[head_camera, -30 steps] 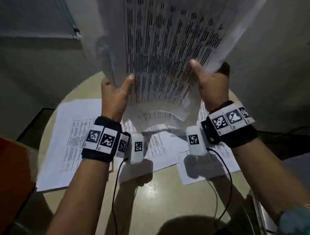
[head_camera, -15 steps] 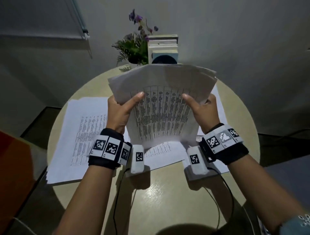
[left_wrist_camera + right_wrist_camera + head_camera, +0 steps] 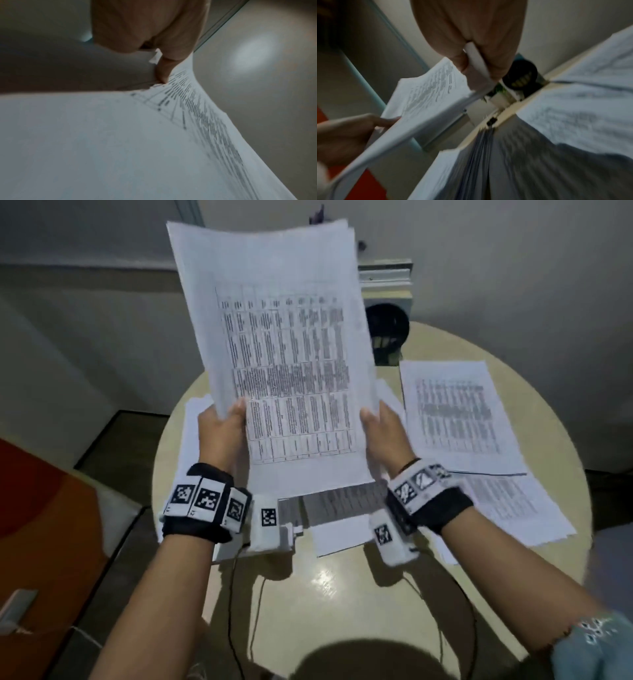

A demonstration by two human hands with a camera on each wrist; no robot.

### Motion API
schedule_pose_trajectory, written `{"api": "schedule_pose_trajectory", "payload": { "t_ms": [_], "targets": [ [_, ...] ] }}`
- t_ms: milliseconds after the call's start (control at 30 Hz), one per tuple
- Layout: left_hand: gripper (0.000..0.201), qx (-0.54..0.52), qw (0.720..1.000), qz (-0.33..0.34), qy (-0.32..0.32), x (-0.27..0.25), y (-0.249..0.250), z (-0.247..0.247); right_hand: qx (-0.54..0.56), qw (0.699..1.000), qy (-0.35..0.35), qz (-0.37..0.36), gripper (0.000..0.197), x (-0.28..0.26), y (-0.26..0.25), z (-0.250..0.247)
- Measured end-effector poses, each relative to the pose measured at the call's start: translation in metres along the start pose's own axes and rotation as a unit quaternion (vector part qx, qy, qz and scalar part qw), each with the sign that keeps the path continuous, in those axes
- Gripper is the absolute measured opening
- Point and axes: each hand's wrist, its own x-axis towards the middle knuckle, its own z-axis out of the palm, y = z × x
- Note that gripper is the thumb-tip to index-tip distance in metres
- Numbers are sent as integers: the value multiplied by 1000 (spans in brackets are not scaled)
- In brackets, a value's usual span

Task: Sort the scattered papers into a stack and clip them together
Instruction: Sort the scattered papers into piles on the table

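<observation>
Gripping paper stack (image 3: pixel 284 364) upright, left hand (image 3: pixel 221 433) and right hand (image 3: pixel 385 436) clamp its side edges above worktop (image 3: pixel 342 594)

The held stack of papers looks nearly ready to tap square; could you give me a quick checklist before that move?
1. Left hand grips the held stack at its left edge: ok.
2. Right hand grips its right edge: ok.
3. Sheet edges aligned: not ok, the top edges are fanned.
4. All papers gathered: not ok, loose sheets lie on the round table.
5. Binder clip within reach: cannot tell; a small black clip shows on the table only in the right wrist view.
</observation>
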Motion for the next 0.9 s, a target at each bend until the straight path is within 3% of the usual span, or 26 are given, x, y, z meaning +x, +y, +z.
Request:
{"api": "schedule_pose_trajectory", "payload": {
  "t_ms": [100, 167, 267, 333, 467, 533, 600, 767, 833, 900],
  "targets": [
    [24, 24, 995, -85, 39, 31, -35, -41, -71, 993, -78, 59, 34, -20, 27, 50],
    [39, 93, 985, -134, 47, 50, -69, -65, -85, 986, -104, 95, 33, -30, 36, 75],
    [33, 223, 961, -163, 31, 50, -88, -87, -155, 971, -135, 125, 39, -39, 50, 102],
    [29, 276, 945, -174, 19, 48, -101, -96, -218, 959, -133, 125, 40, -42, 58, 112],
    [34, 335, 921, -198, 19, 47, -120, -107, -238, 956, -50, 163, 44, -37, 68, 110],
    [36, 347, 917, -191, 47, 48, -119, -112, -231, 954, -16, 191, 42, -34, 71, 104],
    [35, 346, 922, -138, 104, 52, -104, -115, -230, 952, 1, 201, 31, -34, 70, 100],
    [31, 142, 944, -53, 292, 95, -38, -147, -208, 954, 33, 212, 17, -41, 69, 102],
    [39, 138, 939, -52, 310, 108, -18, -161, -210, 955, 42, 204, 14, -44, 69, 103],
    [35, 151, 941, -56, 299, 112, -6, -167, -209, 955, 52, 202, 14, -47, 68, 105]
  ]
}}
